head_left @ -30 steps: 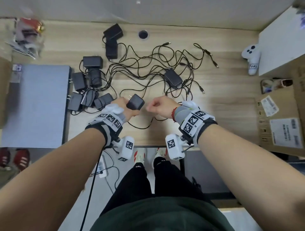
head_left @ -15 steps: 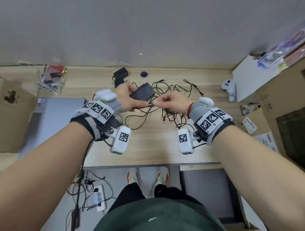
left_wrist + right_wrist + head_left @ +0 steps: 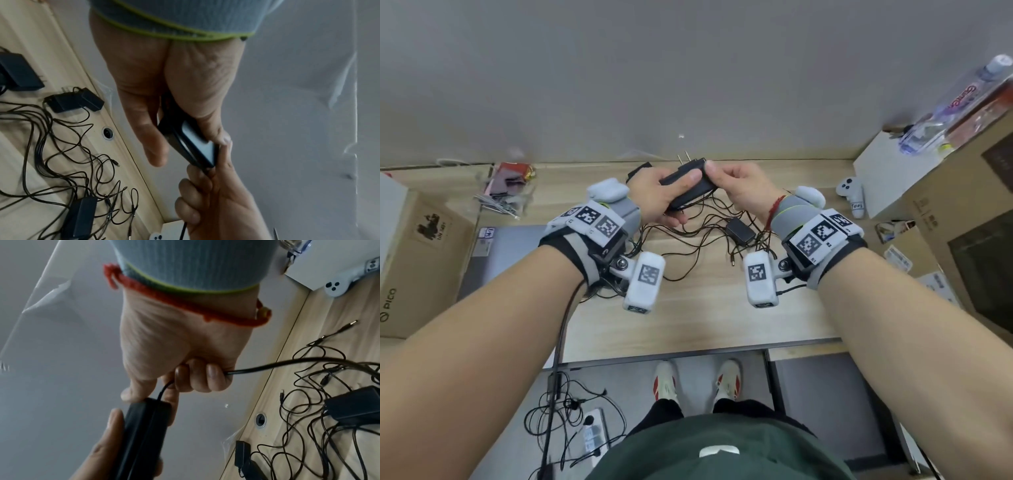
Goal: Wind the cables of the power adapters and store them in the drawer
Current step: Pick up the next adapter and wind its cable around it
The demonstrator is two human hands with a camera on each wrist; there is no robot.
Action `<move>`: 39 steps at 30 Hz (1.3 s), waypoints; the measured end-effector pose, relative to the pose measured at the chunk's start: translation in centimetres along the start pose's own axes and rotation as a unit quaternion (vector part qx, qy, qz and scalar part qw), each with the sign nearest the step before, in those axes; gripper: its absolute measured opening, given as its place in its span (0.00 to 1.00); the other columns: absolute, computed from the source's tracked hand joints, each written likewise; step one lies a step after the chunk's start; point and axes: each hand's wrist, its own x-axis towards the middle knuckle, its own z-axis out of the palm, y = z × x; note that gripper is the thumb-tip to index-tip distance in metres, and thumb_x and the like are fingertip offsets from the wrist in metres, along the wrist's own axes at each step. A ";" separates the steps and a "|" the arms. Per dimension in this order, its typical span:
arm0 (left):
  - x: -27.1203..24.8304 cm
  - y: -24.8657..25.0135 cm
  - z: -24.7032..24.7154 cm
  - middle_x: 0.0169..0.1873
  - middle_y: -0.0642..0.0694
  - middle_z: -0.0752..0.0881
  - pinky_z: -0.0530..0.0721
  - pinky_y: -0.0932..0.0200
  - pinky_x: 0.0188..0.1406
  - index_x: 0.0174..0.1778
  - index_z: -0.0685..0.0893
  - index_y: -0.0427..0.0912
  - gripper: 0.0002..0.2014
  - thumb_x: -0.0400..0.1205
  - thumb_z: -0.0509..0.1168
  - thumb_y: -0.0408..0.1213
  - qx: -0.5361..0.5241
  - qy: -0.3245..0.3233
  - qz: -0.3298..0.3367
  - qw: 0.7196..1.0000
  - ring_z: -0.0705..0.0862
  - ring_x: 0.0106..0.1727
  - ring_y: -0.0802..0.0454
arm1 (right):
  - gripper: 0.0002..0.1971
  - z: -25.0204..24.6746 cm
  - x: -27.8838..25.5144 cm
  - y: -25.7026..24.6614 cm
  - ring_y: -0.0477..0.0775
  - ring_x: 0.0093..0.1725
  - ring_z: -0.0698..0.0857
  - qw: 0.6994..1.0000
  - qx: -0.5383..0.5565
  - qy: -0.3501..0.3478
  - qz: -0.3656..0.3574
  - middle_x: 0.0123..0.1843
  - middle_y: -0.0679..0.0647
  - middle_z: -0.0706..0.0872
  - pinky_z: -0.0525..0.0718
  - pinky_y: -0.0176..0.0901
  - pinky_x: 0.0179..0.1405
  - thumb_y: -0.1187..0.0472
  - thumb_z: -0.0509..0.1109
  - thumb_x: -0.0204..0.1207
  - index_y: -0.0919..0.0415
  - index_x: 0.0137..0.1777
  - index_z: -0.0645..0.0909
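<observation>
Left hand: the left hand point(image 3: 654, 195) is wrapped round a black power adapter point(image 3: 690, 185), thumb pressed along its top face, lifted clear above the desk point(image 3: 688, 318).
Right hand: the right hand point(image 3: 743, 188) has thumb and forefinger on the adapter's near end, and the other fingers point(image 3: 202, 378) are curled tight round its cable point(image 3: 287, 365).
Adapter: held between both hands, tilted, prongs point(image 3: 684, 158) pointing up and away towards the wall.
Cable: it leaves the adapter's end, runs through the right fist and trails out towards the desk.
Tangle: a loose heap of black cables point(image 3: 698, 236) lies on the desk below the hands, with another adapter point(image 3: 739, 230) sitting in it.
More adapters: from the left wrist view, two small ones point(image 3: 74, 100) lie near the desk's back edge, beside a round cable port point(image 3: 107, 133).
Far right: a white controller point(image 3: 851, 198) rests against a white box point(image 3: 887, 181).
Left side: a cardboard box point(image 3: 417, 260) stands at the desk's end.
</observation>
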 end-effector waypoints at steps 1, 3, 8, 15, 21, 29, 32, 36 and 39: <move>0.0 -0.1 -0.4 0.38 0.45 0.82 0.84 0.66 0.21 0.55 0.83 0.41 0.19 0.82 0.67 0.54 -0.008 0.000 -0.002 1.000 0.87 0.25 0.52 | 0.22 -0.2 -0.2 -0.3 0.41 0.18 0.63 1.000 -0.005 0.004 0.005 0.20 0.40 0.66 0.62 0.34 0.22 0.40 0.61 0.84 0.49 0.37 0.88; 0.0 -0.1 -1.1 0.33 0.47 0.81 0.76 0.70 0.15 0.52 0.84 0.42 0.15 0.82 0.68 0.52 -0.012 0.001 0.003 1.000 0.82 0.21 0.56 | 0.22 -0.4 -0.5 -0.9 0.36 0.16 0.72 1.000 -0.018 0.006 0.009 0.14 0.37 0.70 0.67 0.27 0.17 0.42 0.58 0.86 0.49 0.36 0.85; 0.3 0.1 -1.9 0.35 0.45 0.82 0.77 0.69 0.18 0.53 0.85 0.37 0.18 0.77 0.75 0.48 -0.027 0.005 0.005 1.000 0.79 0.23 0.53 | 0.19 0.4 -0.9 -2.4 0.41 0.14 0.67 1.000 -0.021 -0.014 0.000 0.13 0.39 0.64 0.64 0.27 0.18 0.46 0.64 0.85 0.48 0.33 0.83; 0.2 1.1 -2.3 0.41 0.42 0.88 0.83 0.67 0.25 0.49 0.85 0.40 0.12 0.75 0.78 0.38 -0.157 0.016 -0.013 0.987 0.85 0.29 0.49 | 0.23 1.6 0.3 -2.6 0.41 0.15 0.64 1.000 -0.006 -0.007 -0.016 0.14 0.38 0.63 0.64 0.26 0.18 0.48 0.61 0.87 0.51 0.28 0.77; 0.4 1.9 -3.7 0.39 0.40 0.90 0.84 0.64 0.28 0.47 0.87 0.43 0.13 0.70 0.81 0.37 -0.145 0.044 -0.001 0.988 0.88 0.32 0.45 | 0.14 1.0 1.0 -1.7 0.29 0.28 0.77 0.996 -0.077 -0.025 -0.047 0.21 0.34 0.80 0.71 0.25 0.36 0.53 0.64 0.86 0.53 0.45 0.91; 1.2 1.5 -4.4 0.40 0.41 0.88 0.86 0.63 0.25 0.51 0.86 0.37 0.20 0.67 0.83 0.36 -0.050 0.099 0.013 0.994 0.88 0.27 0.51 | 0.12 0.8 0.7 -1.4 0.37 0.30 0.72 0.991 -0.104 -0.062 -0.056 0.26 0.39 0.79 0.71 0.32 0.39 0.51 0.71 0.81 0.56 0.41 0.90; 1.2 1.1 -4.6 0.43 0.40 0.89 0.92 0.46 0.39 0.49 0.87 0.38 0.20 0.64 0.85 0.35 -0.009 0.093 -0.006 0.996 0.91 0.36 0.43 | 0.09 -0.2 0.7 -3.0 0.38 0.26 0.70 0.991 -0.102 -0.049 -0.066 0.21 0.39 0.76 0.68 0.28 0.31 0.54 0.74 0.79 0.55 0.40 0.90; 1.0 1.2 -3.6 0.44 0.36 0.89 0.92 0.47 0.37 0.44 0.87 0.40 0.16 0.65 0.83 0.29 0.014 0.046 -0.004 0.999 0.91 0.36 0.42 | 0.06 -0.9 1.6 -4.6 0.35 0.25 0.74 0.992 -0.101 -0.021 -0.070 0.25 0.42 0.81 0.74 0.26 0.34 0.57 0.77 0.76 0.55 0.38 0.88; 0.9 1.7 -2.9 0.38 0.40 0.88 0.90 0.56 0.28 0.40 0.86 0.44 0.14 0.66 0.82 0.28 0.045 0.014 0.015 0.999 0.89 0.32 0.45 | 0.06 -1.4 2.1 -5.2 0.32 0.23 0.76 0.993 -0.097 -0.002 -0.072 0.24 0.39 0.83 0.74 0.21 0.33 0.58 0.78 0.75 0.61 0.41 0.87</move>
